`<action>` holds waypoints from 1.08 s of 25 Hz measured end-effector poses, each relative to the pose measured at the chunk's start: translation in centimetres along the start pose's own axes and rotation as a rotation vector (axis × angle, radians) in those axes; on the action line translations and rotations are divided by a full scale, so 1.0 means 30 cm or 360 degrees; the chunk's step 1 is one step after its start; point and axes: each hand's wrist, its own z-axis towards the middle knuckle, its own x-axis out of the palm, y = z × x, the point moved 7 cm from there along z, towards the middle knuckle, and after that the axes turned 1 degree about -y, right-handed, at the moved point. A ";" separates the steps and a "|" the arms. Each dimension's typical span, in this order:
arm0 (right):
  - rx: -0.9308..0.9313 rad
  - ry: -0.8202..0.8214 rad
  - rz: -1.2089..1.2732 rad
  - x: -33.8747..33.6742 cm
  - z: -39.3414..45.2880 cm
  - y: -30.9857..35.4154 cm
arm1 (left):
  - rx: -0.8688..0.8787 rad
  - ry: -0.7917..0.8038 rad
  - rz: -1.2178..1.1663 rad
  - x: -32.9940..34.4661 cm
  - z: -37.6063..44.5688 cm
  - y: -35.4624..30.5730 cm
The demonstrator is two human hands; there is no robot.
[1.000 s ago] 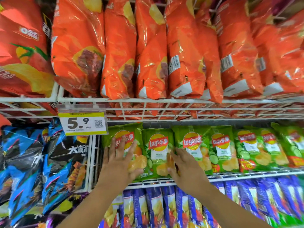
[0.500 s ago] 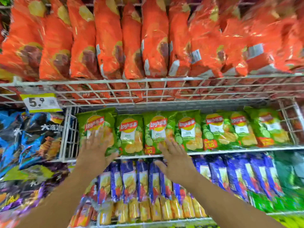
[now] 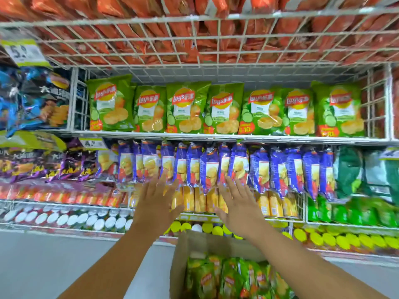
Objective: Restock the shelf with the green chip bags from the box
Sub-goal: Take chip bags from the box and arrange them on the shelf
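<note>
2 hands, left hand [image 3: 156, 200] and right hand [image 3: 238, 207], are held wide and empty between shelf [image 3: 216, 136] and box [image 3: 183, 255]. Green chip bags [image 3: 226, 277] are seen in the box. Judged: next, 1 bag must be gripped.

This is a shop, the snack aisle of a supermarket or convenience store. White wire shelves [image 3: 216, 138] rise in tiers, each packed tight with one product facing outward: orange bags [image 3: 172, 50] on top, a row of green chip bags [image 3: 186, 107] below them, then blue-purple packets [image 3: 208, 167] hanging in a line, and canisters with white and yellow lids [image 3: 323, 238] lower down. A yellow price tag [image 3: 23, 52] reading 5.9 clips to a shelf edge at left. On the grey floor [image 3: 54, 266] stands an open cardboard box [image 3: 194, 244] holding more green bags, stock waiting beside the display.
</note>
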 end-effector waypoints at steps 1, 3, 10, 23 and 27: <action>0.0006 0.0009 0.0009 0.033 -0.026 -0.021 | 0.0002 0.0054 -0.0031 0.033 -0.024 -0.031; 0.0037 0.0064 0.0033 0.106 -0.074 -0.044 | -0.0005 0.0143 -0.0081 0.109 -0.070 -0.075; 0.0205 0.0297 0.0180 0.428 -0.264 -0.066 | -0.0014 0.0540 -0.0288 0.476 -0.228 -0.213; 0.0531 0.0849 0.0430 1.257 -0.337 -0.190 | -0.0150 0.1100 -0.0278 1.292 -0.449 -0.329; 0.0590 0.1118 0.0568 1.652 -0.310 -0.233 | -0.0250 0.1373 -0.0312 1.664 -0.512 -0.375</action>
